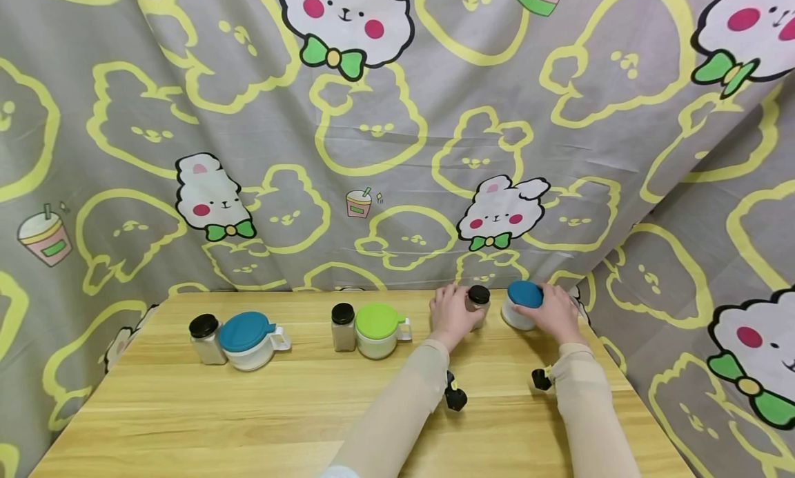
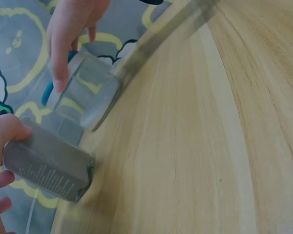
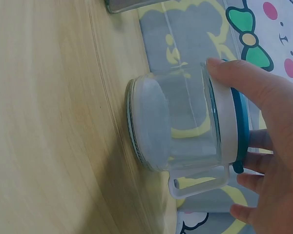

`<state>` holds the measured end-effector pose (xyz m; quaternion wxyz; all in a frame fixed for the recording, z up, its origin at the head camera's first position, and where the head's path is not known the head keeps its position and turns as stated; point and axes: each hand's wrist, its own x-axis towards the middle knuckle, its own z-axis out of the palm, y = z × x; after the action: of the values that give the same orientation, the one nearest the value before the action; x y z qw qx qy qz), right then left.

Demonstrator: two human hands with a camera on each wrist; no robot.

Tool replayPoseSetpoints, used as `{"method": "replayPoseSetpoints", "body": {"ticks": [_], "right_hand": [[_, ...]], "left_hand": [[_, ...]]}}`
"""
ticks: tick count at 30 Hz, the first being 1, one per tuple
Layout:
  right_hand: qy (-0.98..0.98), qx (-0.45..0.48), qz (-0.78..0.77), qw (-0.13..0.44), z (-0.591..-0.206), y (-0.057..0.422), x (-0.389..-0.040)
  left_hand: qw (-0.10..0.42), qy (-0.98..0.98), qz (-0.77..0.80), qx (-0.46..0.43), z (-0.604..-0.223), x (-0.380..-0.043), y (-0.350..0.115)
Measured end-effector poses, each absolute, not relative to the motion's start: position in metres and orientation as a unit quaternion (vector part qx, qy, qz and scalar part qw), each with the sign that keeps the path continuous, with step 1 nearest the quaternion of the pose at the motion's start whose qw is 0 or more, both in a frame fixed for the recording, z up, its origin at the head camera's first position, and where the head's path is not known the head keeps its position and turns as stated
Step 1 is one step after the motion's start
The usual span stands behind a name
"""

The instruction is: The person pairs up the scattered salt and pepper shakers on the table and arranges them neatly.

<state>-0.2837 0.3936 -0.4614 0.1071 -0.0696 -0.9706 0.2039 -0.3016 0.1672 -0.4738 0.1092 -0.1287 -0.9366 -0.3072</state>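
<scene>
At the back right of the table, my left hand (image 1: 453,314) grips a square spice jar with a black lid (image 1: 479,295). In the left wrist view the grey jar (image 2: 49,158) has small print on its side, and the thumb presses near its top. Beside it, my right hand (image 1: 557,314) holds a round glass seasoning jar with a blue lid (image 1: 524,294) by its top. The right wrist view shows this clear jar (image 3: 190,117) with a pale layer at its base and a white side handle (image 3: 200,183); its bottom is close over the wood.
Left of centre on the wooden table (image 1: 248,423) stand a black-lidded spice jar (image 1: 344,330) and a green-lidded seasoning jar (image 1: 377,326). Farther left are another black-lidded jar (image 1: 208,340) and a blue-lidded jar (image 1: 247,340). A patterned curtain (image 1: 385,188) hangs behind the table.
</scene>
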Motion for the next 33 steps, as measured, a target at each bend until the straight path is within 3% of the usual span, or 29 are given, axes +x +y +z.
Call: {"method": "replayPoseSetpoints", "body": {"ticks": [33], "right_hand": [[-0.966,-0.073,0.229,0.094,-0.460,0.377,-0.264]], "left_hand": [[0.088,-0.917,-0.362,-0.141,-0.477,-0.285,0.146]]}}
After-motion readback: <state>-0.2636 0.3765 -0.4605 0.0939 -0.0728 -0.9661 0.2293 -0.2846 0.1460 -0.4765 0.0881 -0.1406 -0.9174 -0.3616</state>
